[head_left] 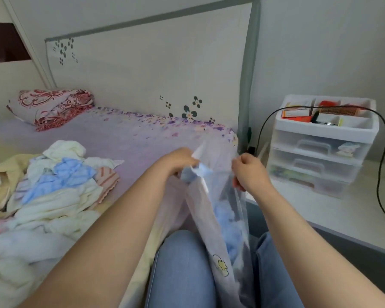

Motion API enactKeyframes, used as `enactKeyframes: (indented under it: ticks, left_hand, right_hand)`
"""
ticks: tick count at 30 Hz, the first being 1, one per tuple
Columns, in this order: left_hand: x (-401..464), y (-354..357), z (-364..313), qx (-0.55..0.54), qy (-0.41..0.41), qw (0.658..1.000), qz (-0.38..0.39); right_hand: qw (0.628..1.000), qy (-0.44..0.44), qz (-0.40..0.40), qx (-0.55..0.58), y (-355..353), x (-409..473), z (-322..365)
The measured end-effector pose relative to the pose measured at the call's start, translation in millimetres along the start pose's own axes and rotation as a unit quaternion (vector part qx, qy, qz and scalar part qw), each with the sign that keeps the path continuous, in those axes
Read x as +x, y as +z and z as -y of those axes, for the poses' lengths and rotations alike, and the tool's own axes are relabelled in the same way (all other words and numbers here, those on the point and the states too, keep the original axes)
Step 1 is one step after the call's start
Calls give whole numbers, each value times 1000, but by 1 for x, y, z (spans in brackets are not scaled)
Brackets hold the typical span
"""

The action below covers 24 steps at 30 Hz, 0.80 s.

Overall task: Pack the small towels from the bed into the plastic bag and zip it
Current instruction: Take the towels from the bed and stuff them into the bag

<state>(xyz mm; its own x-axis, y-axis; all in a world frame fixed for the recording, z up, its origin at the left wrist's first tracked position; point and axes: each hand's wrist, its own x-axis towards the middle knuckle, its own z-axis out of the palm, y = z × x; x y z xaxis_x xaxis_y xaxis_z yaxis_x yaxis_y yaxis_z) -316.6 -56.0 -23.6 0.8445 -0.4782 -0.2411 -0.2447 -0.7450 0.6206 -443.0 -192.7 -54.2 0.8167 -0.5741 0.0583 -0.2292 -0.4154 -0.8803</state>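
Bag (222, 218) hung over the lap, blue towel (228, 223) inside. Left hand (177, 161) pinched one side of the rim, right hand (248, 172) closed on the other (mouth apart). Thin, slippery film; best gripped at the zip strip. Farther left, soft light towels (60, 185) heaped on the bed (142, 138).

Both hands hold the clear plastic bag (218, 218) open above the person's lap: the left hand (178, 161) pushes a blue towel (201, 171) into its mouth while the right hand (249, 172) pinches the opposite rim. More blue cloth shows inside. A pile of small towels (60, 185) lies on the bed (125, 138) to the left.
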Motion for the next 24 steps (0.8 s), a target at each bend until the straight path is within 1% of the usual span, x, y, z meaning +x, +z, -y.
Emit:
enactKeyframes:
  ticks: [2,3,4,5,6,7,8,9,10,11,12,13,14,15,16,18,19,20,21,22,24]
  left_hand:
    - [5,16,26,36,-30,999,10]
    - [4,23,38,-13,-48,999,13]
    - [4,29,49,-125,-69,990,12]
    - [2,33,55,-240,-99,965,27]
    - [3,36,63,-304,-120,944,35]
    - [2,41,70,-323,-142,935,41]
    - [7,49,80,-293,-153,943,44]
    - [8,54,86,-245,-158,956,42]
    - [11,57,89,-207,-152,966,23]
    - [14,58,92,-207,-141,968,3]
    - [20,59,95,-232,-124,964,-26]
    - [23,59,96,-235,-106,964,-66]
    - [26,61,99,-202,-86,972,-88]
    - [25,65,100,-153,-74,982,-84]
    - [24,72,103,-101,-69,991,-60]
    - [19,89,104,37,-79,996,34]
    - [16,96,106,122,-79,987,73]
    - [15,102,107,199,-85,972,87]
    - [12,105,106,249,-95,961,77]
    - [11,106,106,253,-108,960,49]
    - [14,104,107,177,-106,978,-39]
  right_hand:
    - [990,5,-26,-137,6,3,-20]
    - [985,4,-59,-164,7,4,-29]
    - [982,-4,-92,-166,8,4,-36]
    - [981,-6,-111,-157,8,5,-43]
    - [983,7,-98,-156,9,6,-48]
    - [984,30,-44,-170,11,8,-54]
    - [977,56,43,-203,14,11,-60]
    - [957,82,134,-243,18,12,-66]
    - [933,109,193,-282,23,14,-72]
    - [919,122,210,-310,26,16,-79]
    - [918,126,198,-318,29,18,-84]
    - [923,126,177,-318,30,20,-88]
    - [929,121,152,-315,31,22,-90]
    - [932,113,141,-315,32,24,-92]
    - [932,106,144,-314,33,25,-93]
    - [929,97,168,-314,36,28,-97]
    - [926,94,179,-319,38,29,-99]
    - [923,91,184,-326,40,31,-100]
    - [922,89,179,-332,41,32,-100]
    - [924,90,161,-336,42,34,-99]
    - [945,67,87,-307,44,37,-98]
